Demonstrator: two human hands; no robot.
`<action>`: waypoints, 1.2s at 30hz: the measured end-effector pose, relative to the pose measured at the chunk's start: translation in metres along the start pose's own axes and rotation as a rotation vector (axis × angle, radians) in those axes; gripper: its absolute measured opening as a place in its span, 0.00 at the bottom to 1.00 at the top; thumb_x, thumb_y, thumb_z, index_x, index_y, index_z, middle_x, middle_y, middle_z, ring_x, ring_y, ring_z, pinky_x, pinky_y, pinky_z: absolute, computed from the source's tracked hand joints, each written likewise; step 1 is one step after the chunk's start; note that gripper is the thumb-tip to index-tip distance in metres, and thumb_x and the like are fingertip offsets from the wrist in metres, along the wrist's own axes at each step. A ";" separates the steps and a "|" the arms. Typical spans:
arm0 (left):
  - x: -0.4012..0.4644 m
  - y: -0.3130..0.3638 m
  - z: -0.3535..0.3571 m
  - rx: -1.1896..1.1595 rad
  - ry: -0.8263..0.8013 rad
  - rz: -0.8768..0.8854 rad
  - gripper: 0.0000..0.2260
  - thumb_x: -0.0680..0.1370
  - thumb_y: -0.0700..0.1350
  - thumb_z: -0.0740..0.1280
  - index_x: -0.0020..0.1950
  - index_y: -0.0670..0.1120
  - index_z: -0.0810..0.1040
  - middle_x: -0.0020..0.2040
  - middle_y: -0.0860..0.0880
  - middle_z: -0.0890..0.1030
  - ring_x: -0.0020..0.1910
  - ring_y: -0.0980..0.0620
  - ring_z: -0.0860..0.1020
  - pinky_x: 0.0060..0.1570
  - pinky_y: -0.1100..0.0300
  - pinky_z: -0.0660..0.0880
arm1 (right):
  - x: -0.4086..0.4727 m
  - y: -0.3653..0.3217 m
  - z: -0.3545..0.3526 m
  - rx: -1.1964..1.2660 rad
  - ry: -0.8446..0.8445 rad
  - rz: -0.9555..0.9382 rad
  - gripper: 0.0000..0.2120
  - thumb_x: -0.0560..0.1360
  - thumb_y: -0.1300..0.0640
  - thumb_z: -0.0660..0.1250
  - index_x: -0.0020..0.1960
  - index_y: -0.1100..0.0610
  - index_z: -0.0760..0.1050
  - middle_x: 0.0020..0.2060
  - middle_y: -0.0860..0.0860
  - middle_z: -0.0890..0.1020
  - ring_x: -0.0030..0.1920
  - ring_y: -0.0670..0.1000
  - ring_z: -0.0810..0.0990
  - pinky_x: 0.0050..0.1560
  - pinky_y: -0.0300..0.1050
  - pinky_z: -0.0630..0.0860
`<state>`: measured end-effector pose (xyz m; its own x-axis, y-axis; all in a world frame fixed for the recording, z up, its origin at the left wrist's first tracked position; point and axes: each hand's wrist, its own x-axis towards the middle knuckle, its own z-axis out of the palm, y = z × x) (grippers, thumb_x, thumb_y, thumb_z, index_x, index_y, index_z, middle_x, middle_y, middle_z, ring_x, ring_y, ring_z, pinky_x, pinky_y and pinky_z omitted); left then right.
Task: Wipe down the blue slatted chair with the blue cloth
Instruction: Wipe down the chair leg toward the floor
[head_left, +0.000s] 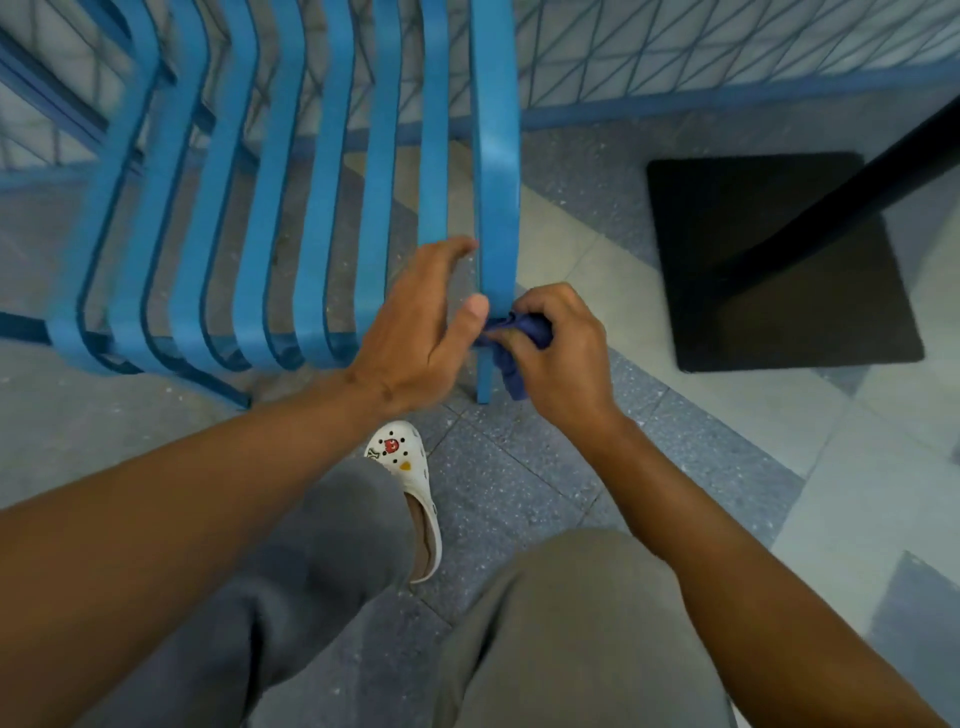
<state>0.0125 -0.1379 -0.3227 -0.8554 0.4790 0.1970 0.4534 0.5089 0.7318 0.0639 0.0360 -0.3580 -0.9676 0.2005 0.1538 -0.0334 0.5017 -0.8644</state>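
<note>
Right hand (558, 353) bunching blue cloth (511, 338), chair (496, 208)

The premises appear to be a café or canteen seating area, possibly a terrace. Evidence: a blue slatted metal chair (291, 182) of the commercial kind, a speckled terrazzo floor (519, 478) in grey and cream tiles, and a blue lattice railing (727, 57) along the edge. A black square pedestal base (779, 312) with its dark post stands beside the chair.

Bare forearms, grey trousers (322, 571), white clog (410, 467) with small charms.
</note>
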 end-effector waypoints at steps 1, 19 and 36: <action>-0.001 0.007 -0.005 -0.042 0.073 -0.026 0.29 0.84 0.60 0.51 0.75 0.40 0.65 0.68 0.45 0.72 0.66 0.49 0.74 0.63 0.45 0.72 | 0.001 -0.011 -0.008 0.012 0.018 -0.029 0.09 0.71 0.57 0.77 0.48 0.55 0.79 0.46 0.47 0.78 0.45 0.43 0.78 0.46 0.37 0.76; 0.041 0.101 -0.072 -0.173 0.337 -0.119 0.20 0.86 0.52 0.53 0.72 0.43 0.71 0.68 0.50 0.74 0.61 0.62 0.75 0.61 0.63 0.74 | 0.102 -0.139 -0.049 0.390 0.177 0.190 0.06 0.76 0.56 0.73 0.46 0.59 0.81 0.38 0.55 0.84 0.38 0.42 0.79 0.43 0.44 0.79; 0.079 0.115 -0.074 -0.706 0.174 -0.659 0.08 0.83 0.50 0.65 0.59 0.49 0.78 0.55 0.48 0.81 0.53 0.47 0.81 0.53 0.53 0.76 | 0.012 -0.125 -0.039 -0.013 0.011 0.046 0.28 0.78 0.54 0.72 0.75 0.57 0.69 0.68 0.52 0.78 0.66 0.49 0.77 0.67 0.43 0.73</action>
<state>-0.0214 -0.0944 -0.1752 -0.9341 0.1115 -0.3390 -0.3336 0.0647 0.9405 0.0662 0.0088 -0.2291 -0.9651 0.2331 0.1193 0.0145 0.5025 -0.8644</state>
